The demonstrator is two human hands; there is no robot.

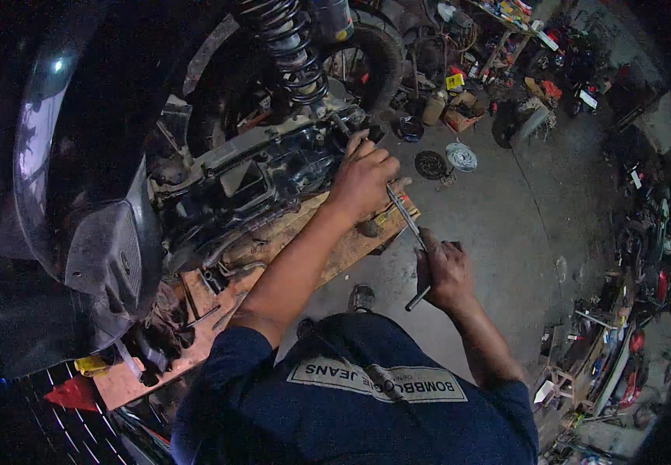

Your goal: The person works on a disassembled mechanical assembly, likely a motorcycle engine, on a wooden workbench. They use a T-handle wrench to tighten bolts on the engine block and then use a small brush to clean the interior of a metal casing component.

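The metal bar (pixel 403 209), long, thin and silver-grey, slants between the two hands at the end of the engine casing. The right hand (pixel 448 275) is closed around its lower part; the left hand (pixel 365 178) is curled over the upper end — what its fingers close on is hidden, so I cannot tell whether they grip the bar. A rod end (pixel 417 300) pokes out below the right hand at another angle; whether it is one piece with the bar cannot be told.

Just beyond the left hand lies the dark, grimy engine casing (pixel 273 182), with a coil-spring shock absorber (pixel 295 66) rising from it and a tyre (pixel 386 58) behind. These crowd the left hand's side, while the right hand has open floor beneath it. Under the left forearm runs a wooden board (pixel 332 252), with tools (pixel 215 277) and a dark rag (pixel 163 318) on its near part. Farther left stands a dark body panel (pixel 111 248). Out on the floor (pixel 506 225) lie a dark disc (pixel 431 164) and a silver disc (pixel 461 156), side by side — a cardboard box (pixel 463 118) sits past them.
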